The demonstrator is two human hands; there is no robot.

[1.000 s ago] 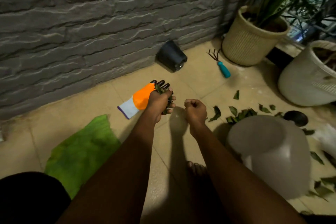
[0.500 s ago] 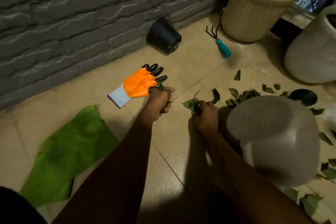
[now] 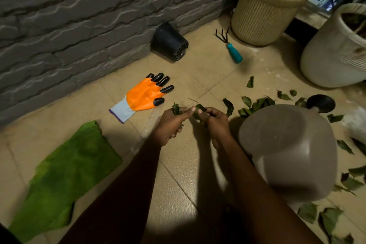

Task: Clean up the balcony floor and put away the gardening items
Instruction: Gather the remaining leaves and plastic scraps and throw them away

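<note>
My left hand [image 3: 171,125] grips a bunch of green leaves [image 3: 175,108] above the tiled floor. Close beside it, my right hand [image 3: 214,123] pinches another leaf [image 3: 199,109] that reaches my left thumb. Several loose leaves [image 3: 255,104] lie scattered on the tiles to the right. An orange glove [image 3: 145,96] with black fingertips lies flat just beyond my hands. A small rake with a teal handle [image 3: 234,55] and a tipped black pot [image 3: 169,42] lie near the wall.
A grey overturned pot [image 3: 287,150] stands right of my hands. A green cloth [image 3: 65,174] lies at the left. A beige ribbed planter [image 3: 261,14] and a white planter [image 3: 332,57] stand at the back right. A black saucer [image 3: 320,103] sits beyond the grey pot.
My right hand picked up leaves from the pile at the right and brought them over to my left hand. The view has tilted down and closer.
</note>
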